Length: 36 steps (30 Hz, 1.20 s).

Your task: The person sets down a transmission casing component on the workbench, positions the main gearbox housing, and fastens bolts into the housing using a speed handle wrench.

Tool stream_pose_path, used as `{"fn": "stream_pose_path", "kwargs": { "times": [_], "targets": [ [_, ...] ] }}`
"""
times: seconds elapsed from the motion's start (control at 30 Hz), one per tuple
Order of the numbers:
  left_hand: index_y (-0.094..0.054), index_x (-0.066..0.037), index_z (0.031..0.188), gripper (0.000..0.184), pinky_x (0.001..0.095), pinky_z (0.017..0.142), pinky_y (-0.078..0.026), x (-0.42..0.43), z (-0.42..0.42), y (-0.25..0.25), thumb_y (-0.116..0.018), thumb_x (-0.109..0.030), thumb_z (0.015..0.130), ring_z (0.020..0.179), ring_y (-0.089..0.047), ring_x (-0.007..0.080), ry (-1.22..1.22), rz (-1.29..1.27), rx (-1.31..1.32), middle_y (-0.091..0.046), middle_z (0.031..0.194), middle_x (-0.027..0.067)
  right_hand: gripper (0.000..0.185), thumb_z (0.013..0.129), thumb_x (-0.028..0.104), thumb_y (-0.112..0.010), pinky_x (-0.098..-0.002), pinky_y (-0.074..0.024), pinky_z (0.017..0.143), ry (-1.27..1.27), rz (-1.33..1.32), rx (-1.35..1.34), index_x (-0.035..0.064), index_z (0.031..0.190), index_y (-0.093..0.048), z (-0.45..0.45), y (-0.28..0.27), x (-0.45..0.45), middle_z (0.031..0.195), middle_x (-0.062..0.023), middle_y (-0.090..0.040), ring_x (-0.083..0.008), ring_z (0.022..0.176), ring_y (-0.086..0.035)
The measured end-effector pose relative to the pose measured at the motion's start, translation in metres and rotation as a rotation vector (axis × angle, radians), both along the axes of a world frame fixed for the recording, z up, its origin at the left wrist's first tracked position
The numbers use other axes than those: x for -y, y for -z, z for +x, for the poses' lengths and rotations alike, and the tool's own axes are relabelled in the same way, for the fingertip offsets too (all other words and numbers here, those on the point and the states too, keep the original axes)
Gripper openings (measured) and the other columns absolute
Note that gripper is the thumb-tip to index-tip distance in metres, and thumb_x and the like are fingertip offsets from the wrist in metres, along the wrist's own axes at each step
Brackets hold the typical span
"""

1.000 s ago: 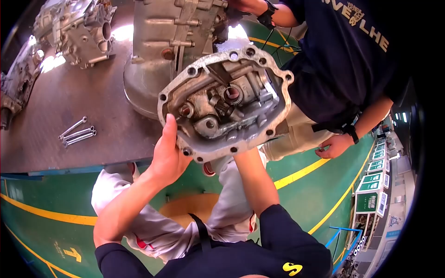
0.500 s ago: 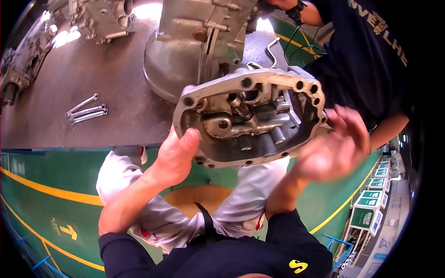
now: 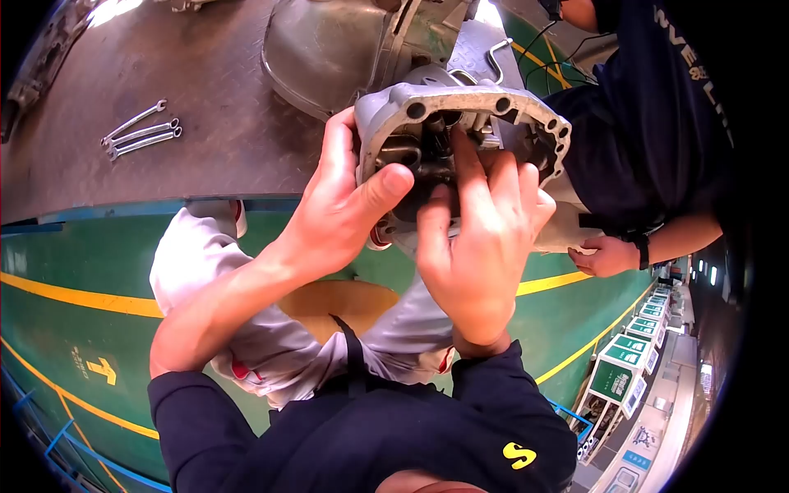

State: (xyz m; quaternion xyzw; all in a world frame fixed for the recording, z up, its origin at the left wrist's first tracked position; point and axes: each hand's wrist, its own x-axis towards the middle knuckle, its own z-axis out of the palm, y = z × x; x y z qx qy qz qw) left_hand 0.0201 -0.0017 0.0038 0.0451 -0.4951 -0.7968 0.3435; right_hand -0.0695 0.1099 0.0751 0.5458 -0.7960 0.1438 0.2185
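A cast metal gearbox housing (image 3: 462, 102), with bolt holes round its rim and dark mechanical parts inside, is held tilted above my lap at the table edge. My left hand (image 3: 333, 205) grips its left side, thumb over the near rim and fingers behind the wall. My right hand (image 3: 481, 246) reaches into the cavity from the near side. Its index finger stretches up to the inner parts and the thumb stands apart; the other fingers are bent. The fingertips are partly hidden, and I see nothing held between them.
Several combination wrenches (image 3: 146, 130) lie on the metal table (image 3: 57, 168) at left. A larger gearbox casing (image 3: 329, 53) stands behind the housing, near a bent metal pipe (image 3: 496, 62). At right is another person, whose hand (image 3: 610, 256) hangs close by. A wooden stool (image 3: 349, 306) is below me.
My right hand has moved from beside the housing's right edge into its cavity. The housing now tilts differently. The other person's lower hand has come into view at right.
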Motion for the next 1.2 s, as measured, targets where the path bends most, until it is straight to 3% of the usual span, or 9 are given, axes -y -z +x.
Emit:
{"fn": "stream_pose_path", "kwargs": {
  "times": [0.2, 0.37, 0.4, 0.47, 0.8, 0.9, 0.97, 1.1, 1.2],
  "targets": [
    [-0.022, 0.0, 0.139, 0.077, 0.0187, 0.062, -0.047, 0.002, 0.003, 0.0, -0.065, -0.044, 0.093, 0.087, -0.051, 0.0075, 0.034, -0.01, 0.08, -0.049, 0.118, 0.0088, 0.048, 0.076, 0.014, -0.059, -0.0416, -0.033, 0.082, 0.102, 0.107, 0.069, 0.002, 0.123, -0.062, 0.003, -0.001, 0.005, 0.102, -0.0126, -0.056, -0.0303, 0.096, -0.05],
    [-0.022, 0.002, 0.138, 0.078, 0.0261, 0.09, -0.045, 0.001, -0.004, 0.005, -0.067, -0.042, 0.092, 0.109, -0.047, 0.0135, -0.014, -0.027, 0.006, -0.047, 0.125, 0.0119, 0.042, 0.076, 0.02, -0.063, -0.0421, -0.0327, 0.082, -0.007, -0.026, 0.073, 0.0012, 0.113, -0.066, -0.01, 0.008, 0.004, 0.093, -0.0126, -0.056, -0.0288, 0.09, -0.053],
    [-0.022, 0.002, 0.138, 0.078, 0.0261, 0.09, -0.045, 0.0, -0.003, 0.005, -0.067, -0.042, 0.092, 0.109, -0.047, 0.0135, -0.014, -0.024, 0.006, -0.047, 0.125, 0.0119, 0.042, 0.076, 0.02, -0.063, -0.0421, -0.0327, 0.082, -0.007, -0.022, 0.073, 0.0012, 0.113, -0.066, -0.013, 0.007, 0.002, 0.093, -0.0126, -0.056, -0.0288, 0.09, -0.053],
    [-0.023, 0.003, 0.138, 0.079, 0.0299, 0.101, -0.039, -0.001, -0.003, 0.003, -0.068, -0.041, 0.092, 0.118, -0.043, 0.0161, 0.034, 0.02, 0.006, -0.046, 0.129, 0.0132, 0.04, 0.078, 0.022, -0.064, -0.0416, -0.0338, 0.082, 0.021, -0.061, 0.11, 0.0033, 0.113, -0.066, -0.019, 0.006, 0.0, 0.093, -0.0116, -0.058, -0.0287, 0.089, -0.054],
    [-0.023, 0.003, 0.139, 0.076, 0.0308, 0.103, -0.038, 0.004, -0.002, 0.002, -0.068, -0.038, 0.093, 0.119, -0.043, 0.0171, 0.013, -0.041, 0.014, -0.045, 0.13, 0.0134, 0.039, 0.077, 0.02, -0.066, -0.0427, -0.0356, 0.082, -0.059, -0.079, 0.141, 0.0025, 0.112, -0.067, -0.014, 0.015, 0.004, 0.096, -0.0116, -0.06, -0.0294, 0.09, -0.055],
    [-0.023, 0.0, 0.142, 0.073, 0.0312, 0.103, -0.037, 0.006, 0.001, 0.003, -0.066, -0.036, 0.095, 0.119, -0.043, 0.0157, -0.006, -0.071, 0.062, -0.045, 0.13, 0.0107, 0.041, 0.076, 0.019, -0.067, -0.0406, -0.0395, 0.075, -0.064, -0.101, 0.189, -0.0002, 0.111, -0.067, -0.006, -0.004, -0.011, 0.09, -0.011, -0.057, -0.0272, 0.08, -0.054],
    [-0.024, 0.0, 0.143, 0.074, 0.0308, 0.103, -0.037, 0.009, 0.005, 0.002, -0.064, -0.039, 0.095, 0.12, -0.043, 0.0154, -0.03, -0.089, 0.075, -0.046, 0.131, 0.0092, 0.043, 0.079, 0.011, -0.061, -0.037, -0.0407, 0.079, -0.21, -0.322, 0.359, -0.005, 0.119, -0.061, -0.002, -0.016, -0.03, 0.08, -0.0098, -0.051, -0.0245, 0.077, -0.048],
    [-0.03, 0.001, 0.145, 0.074, 0.0333, 0.106, -0.036, 0.024, 0.024, 0.004, -0.061, -0.046, 0.096, 0.125, -0.044, 0.0167, -0.033, 0.058, 0.067, -0.047, 0.136, 0.0086, 0.028, 0.085, 0.003, -0.054, -0.0377, -0.0441, 0.073, -0.475, -1.015, -0.04, -0.0005, 0.113, -0.049, -0.049, 0.01, -0.044, 0.078, -0.008, -0.049, -0.021, 0.071, -0.044],
    [-0.033, -0.004, 0.147, 0.069, 0.0407, 0.111, -0.036, 0.042, 0.055, 0.019, -0.051, -0.05, 0.099, 0.131, -0.045, 0.0237, -0.176, 0.186, 0.074, -0.045, 0.144, 0.0094, 0.011, 0.093, 0.001, -0.053, -0.0337, -0.0439, 0.068, -0.329, -1.057, 0.181, 0.003, 0.103, -0.048, -0.074, 0.027, -0.033, 0.082, -0.0089, -0.05, -0.0202, 0.073, -0.048]
  ]
}}
